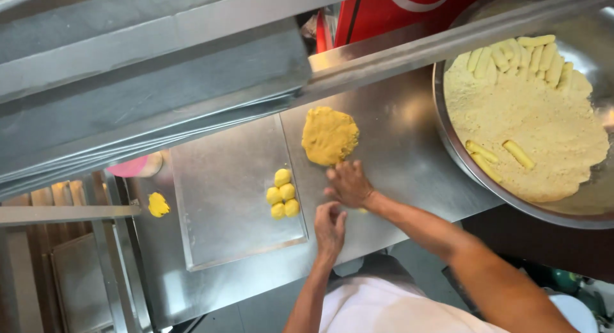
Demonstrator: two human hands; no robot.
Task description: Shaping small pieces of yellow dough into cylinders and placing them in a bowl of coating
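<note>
At the bottom centre of the frame, the person's left hand (330,225) is resting on the shiny steel surface (396,160) with its fingers curled loosely inward; whether it is pinching anything cannot be told. Just above it, the right hand (348,182) is lying palm down with fingers spread, pressing on the surface, and a sliver of yellow is showing at its lower edge. Directly left of the hands, four small round yellow dough balls (283,193) are sitting clustered on a flat rectangular metal tray (224,198). Just above the right hand, a flattened lump of yellow dough (329,135) is lying on the surface. At the right, a large round metal pan (579,208) is holding pale crumbs (531,128) and yellow finger-shaped dough sticks (518,58). Far left, a small yellow dough scrap (158,204) is lying alone.
</note>
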